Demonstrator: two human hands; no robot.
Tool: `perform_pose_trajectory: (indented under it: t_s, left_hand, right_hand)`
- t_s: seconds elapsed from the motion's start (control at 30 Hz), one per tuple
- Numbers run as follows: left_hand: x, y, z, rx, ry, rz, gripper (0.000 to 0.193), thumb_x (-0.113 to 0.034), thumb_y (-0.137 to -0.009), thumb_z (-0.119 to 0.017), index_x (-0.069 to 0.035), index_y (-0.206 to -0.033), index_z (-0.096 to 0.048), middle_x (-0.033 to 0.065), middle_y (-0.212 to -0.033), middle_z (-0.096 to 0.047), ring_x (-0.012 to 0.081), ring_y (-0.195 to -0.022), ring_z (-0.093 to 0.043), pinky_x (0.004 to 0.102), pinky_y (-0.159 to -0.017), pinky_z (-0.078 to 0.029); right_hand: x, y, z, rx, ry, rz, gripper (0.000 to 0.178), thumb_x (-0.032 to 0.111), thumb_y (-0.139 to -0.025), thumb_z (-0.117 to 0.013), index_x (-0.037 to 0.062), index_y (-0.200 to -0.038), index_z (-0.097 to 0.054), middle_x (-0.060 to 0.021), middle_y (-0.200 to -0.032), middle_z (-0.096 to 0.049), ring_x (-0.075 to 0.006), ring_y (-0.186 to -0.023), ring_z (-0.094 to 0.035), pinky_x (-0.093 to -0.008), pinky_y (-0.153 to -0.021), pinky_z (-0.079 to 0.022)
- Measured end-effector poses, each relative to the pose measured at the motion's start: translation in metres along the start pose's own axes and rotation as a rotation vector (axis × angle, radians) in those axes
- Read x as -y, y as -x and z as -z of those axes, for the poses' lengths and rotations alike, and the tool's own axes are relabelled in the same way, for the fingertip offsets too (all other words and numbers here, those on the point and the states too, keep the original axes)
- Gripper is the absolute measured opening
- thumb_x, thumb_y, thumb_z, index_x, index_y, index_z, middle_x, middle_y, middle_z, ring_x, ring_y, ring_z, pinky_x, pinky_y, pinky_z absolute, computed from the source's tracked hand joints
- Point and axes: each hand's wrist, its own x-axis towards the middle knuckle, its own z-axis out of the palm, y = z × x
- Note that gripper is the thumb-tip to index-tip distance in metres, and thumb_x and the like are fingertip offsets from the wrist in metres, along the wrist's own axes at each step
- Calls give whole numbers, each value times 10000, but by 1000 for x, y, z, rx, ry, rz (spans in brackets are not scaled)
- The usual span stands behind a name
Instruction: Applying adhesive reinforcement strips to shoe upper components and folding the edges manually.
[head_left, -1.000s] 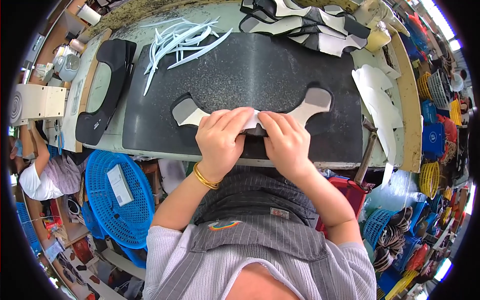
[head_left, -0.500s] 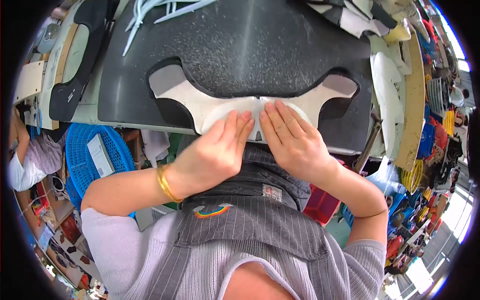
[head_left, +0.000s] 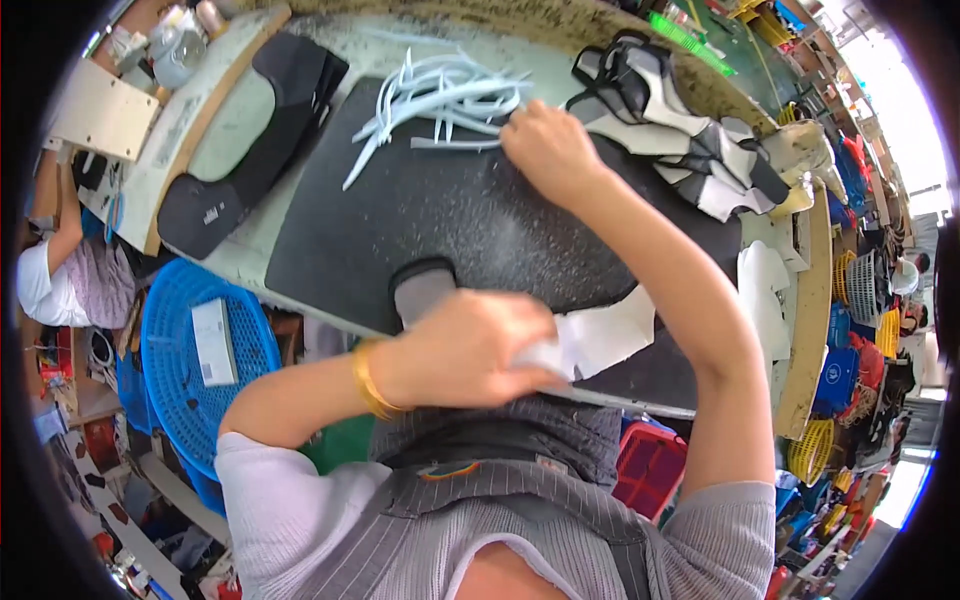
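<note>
At the mat's near edge lies a curved white-lined piece (head_left: 618, 335) with a black rim, shaped like a shoe upper. My left hand (head_left: 470, 345), smeared by motion, is closed around its middle and hides much of it. Across the mat, my right hand (head_left: 545, 145) reaches to a tangled heap of pale thin strips (head_left: 440, 95). Its fingers are pinched together at the end of one strip (head_left: 455, 144), which lies slightly apart from the heap.
A black mat (head_left: 340, 240) covers the bench. More white-lined pieces (head_left: 655, 130) are piled at the far right, and white sheets (head_left: 765, 290) lie beyond the mat. A long black piece (head_left: 255, 150) is on the left. Below the bench stands a blue basket (head_left: 165, 330) holding a box.
Both hands were flat together on the middle of the piece. My right hand has gone far forward to the strips, while the left has closed on the piece. The view has also shifted.
</note>
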Motion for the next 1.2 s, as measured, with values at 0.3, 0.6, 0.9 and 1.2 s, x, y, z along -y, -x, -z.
perform_pose_trajectory:
  t_s: [0.3,0.6,0.9,1.2]
  left_hand:
    - [4,46,-48,-164,-566,-137,356,-203,-785,-638,-22,-1089,-676,99,-1154,-639,263,-1078,-558,415,-951,-457]
    - [-9,74,-74,-353,-263,84,442,-64,-705,-760,39,-1116,-635,158,-1166,-600,332,-1133,-554,465,-976,-477]
    - [12,81,-65,-368,-358,13,270,-93,-729,-747,3,-975,-689,126,-1133,-606,263,-1090,-566,488,-928,-480]
    - [15,78,-54,-301,-313,99,404,-175,-820,-739,-9,-1159,-594,170,-1257,-627,286,-1198,-591,410,-950,-458]
  right_hand:
    - [18,133,105,-461,-1919,-393,116,68,-891,-638,13,-862,-541,-150,-881,-650,-178,-765,-632,-293,-732,-532]
    - [154,150,67,-263,-1050,-654,136,-20,-811,-716,11,-936,-675,-146,-903,-686,-271,-811,-701,-334,-686,-547]
    - [169,140,55,-228,-1115,-758,136,7,-813,-741,12,-888,-627,-115,-778,-665,-225,-673,-695,-304,-588,-534]
    - [163,140,60,-124,-1018,-755,128,-37,-826,-727,-16,-912,-635,-93,-828,-673,-128,-691,-664,-248,-611,-524]
